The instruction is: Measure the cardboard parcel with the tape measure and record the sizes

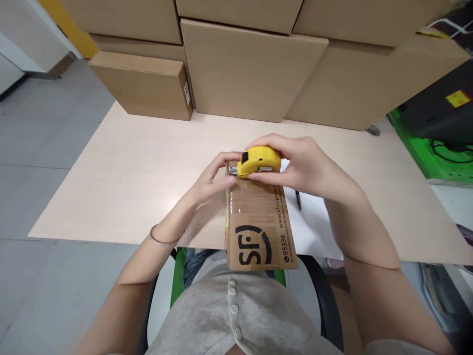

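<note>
A yellow tape measure (260, 160) with a black button lies over the far end of a brown cardboard box (254, 212). My right hand (301, 165) is closed round its case, thumb on the near side and fingers on the far side. A short silver length of tape blade (232, 170) shows at its left end. My left hand (212, 182) holds the box's far left corner, thumb and index finger on either side of the blade. Black SF print and shiny clear tape cover the box top, and its near end juts past the table edge.
Under and right of the box are white paper (314, 227) and a black pen (298, 200) on the pale table (148, 162). Large cardboard boxes (251, 69) are stacked along the back, with a smaller box (144, 86) at left. A green surface (424, 153) lies at right.
</note>
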Motion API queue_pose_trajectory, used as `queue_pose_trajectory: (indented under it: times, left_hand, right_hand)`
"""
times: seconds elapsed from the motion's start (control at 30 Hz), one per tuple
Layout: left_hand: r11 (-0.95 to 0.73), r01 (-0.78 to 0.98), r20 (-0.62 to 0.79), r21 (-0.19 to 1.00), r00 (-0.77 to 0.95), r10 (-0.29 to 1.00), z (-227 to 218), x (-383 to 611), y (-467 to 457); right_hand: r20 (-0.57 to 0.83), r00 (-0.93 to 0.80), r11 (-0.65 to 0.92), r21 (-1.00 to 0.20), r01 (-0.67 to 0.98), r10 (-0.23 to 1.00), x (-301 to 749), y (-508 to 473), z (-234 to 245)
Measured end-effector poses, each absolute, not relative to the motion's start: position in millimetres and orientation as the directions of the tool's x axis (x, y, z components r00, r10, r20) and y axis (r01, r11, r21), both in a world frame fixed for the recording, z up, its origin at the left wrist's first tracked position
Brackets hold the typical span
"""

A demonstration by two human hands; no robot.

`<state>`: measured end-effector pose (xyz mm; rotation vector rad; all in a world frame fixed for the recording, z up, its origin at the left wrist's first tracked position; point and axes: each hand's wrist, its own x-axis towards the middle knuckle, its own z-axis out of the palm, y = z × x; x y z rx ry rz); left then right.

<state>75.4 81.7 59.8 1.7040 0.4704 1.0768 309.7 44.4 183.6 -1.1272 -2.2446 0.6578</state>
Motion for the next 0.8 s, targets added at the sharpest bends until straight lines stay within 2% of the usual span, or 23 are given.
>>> queue_pose_trajectory:
  times: [0.1,0.2,0.3,0.37,0.43,0.6,0.8]
  left_hand:
    - [-0.418,-0.045,0.367,0.907,0.570,0.735,57,52,82]
    - [-0.355,0.075,0.272,0.932,0.502,0.821,57,20,78]
    - [-0.172,0.107,0.125,0.979,0.349,0.929,63,-4,65]
    - [-0.003,0.090,-0.027,0.996,0.330,0.944,69,-10,52]
    - [0.083,0.078,-0.106,0.994,0.372,0.922,74,-9,43]
    - [0.074,0.149,-0.144,0.986,0.537,0.831,80,10,56]
    - [0.134,-0.029,-0.072,0.991,0.722,0.689,94,36,93]
  right_hand:
    - [0.275,-0.490,0.531,-0.667,0.523,0.828,300,51,179]
    - [0.303,-0.350,0.449,-0.747,0.490,0.886,300,49,182]
    - [0.305,-0.196,0.360,-0.832,0.422,0.932,303,44,188]
    - [0.294,-0.148,0.328,-0.873,0.361,0.944,303,41,190]
    - [0.265,-0.147,0.298,-0.905,0.302,0.953,300,38,189]
    - [0.142,-0.252,0.210,-0.941,0.266,0.957,289,27,175]
    - [0.084,-0.339,0.174,-0.954,0.245,0.937,286,9,177]
